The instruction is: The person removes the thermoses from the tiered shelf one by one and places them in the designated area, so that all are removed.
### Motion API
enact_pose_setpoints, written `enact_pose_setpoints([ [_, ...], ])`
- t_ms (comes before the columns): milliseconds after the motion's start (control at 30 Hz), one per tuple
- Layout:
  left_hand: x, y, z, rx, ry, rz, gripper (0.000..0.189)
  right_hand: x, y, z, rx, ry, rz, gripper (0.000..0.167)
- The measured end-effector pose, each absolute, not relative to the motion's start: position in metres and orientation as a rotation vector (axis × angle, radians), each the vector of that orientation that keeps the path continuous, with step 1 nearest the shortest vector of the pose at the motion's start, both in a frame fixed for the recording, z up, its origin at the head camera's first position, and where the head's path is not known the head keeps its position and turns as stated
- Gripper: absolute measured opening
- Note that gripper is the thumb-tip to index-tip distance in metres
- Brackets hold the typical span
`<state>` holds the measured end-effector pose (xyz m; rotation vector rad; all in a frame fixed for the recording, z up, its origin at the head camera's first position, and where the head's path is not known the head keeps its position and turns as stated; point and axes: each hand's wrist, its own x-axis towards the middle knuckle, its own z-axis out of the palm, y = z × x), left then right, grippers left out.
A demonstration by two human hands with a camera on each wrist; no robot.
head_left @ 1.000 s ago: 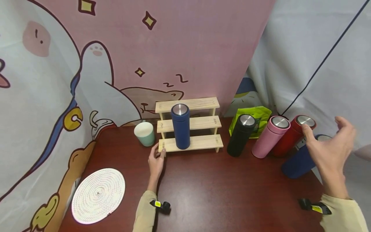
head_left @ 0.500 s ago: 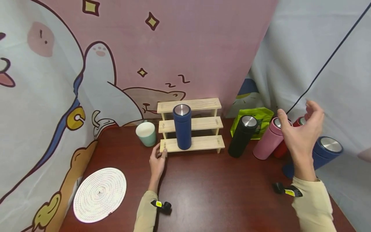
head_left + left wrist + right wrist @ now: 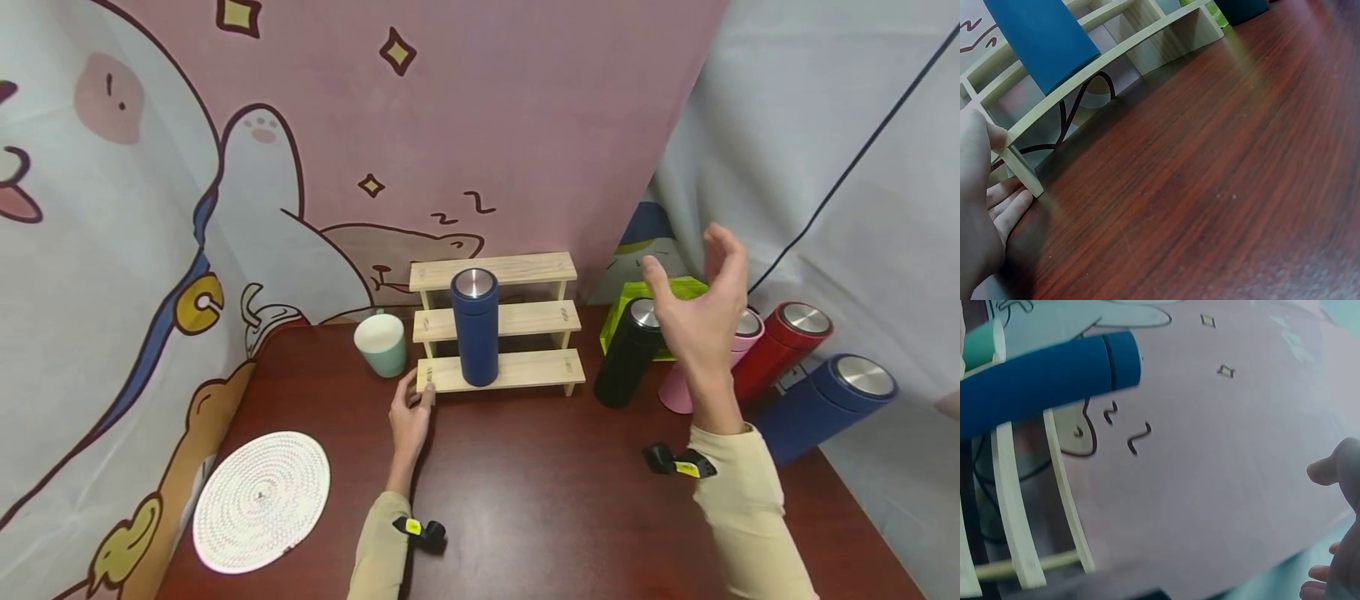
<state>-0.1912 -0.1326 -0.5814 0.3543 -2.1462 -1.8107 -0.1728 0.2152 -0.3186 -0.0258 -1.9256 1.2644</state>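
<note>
A three-step wooden display rack [image 3: 536, 369] stands against the pink backdrop. On its lowest step a blue thermos bottle [image 3: 477, 333] stands upright, left of the middle. My left hand [image 3: 409, 423] grips the left end of that step; in the left wrist view the thumb lies at the board's edge and the fingers are beside the leg. Raised in the air, my right hand [image 3: 703, 321] holds nothing, thumb and fingers spread apart. From the head it partly covers a pink thermos bottle [image 3: 677, 393], and a black thermos bottle [image 3: 624, 360] is close by.
Further right stand a red thermos bottle [image 3: 780, 346] and a second blue thermos bottle [image 3: 813, 412]. A green bag [image 3: 684, 287] is behind the black one. Left of the rack is a mint mug [image 3: 384, 354]; a round woven mat [image 3: 262, 504] lies front left.
My right hand has moved left from above the far-right blue bottle, past the red one, towards the pink and black bottles. The left hand keeps its grip on the rack.
</note>
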Motion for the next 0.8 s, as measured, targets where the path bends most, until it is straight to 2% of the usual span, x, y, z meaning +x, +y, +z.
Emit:
enact_pose_setpoints([
  [433,-0.19,-0.13,-0.572,0.352,-2.12,-1.847,0.048,-0.19,0.166,-0.318,0.129,-1.893,1.395,0.071],
  [800,-0.193,-0.132,-0.583,0.357,-2.132,-1.796,0.044,-0.197,0.126,-0.331,0.25,-1.965,1.551,0.069],
])
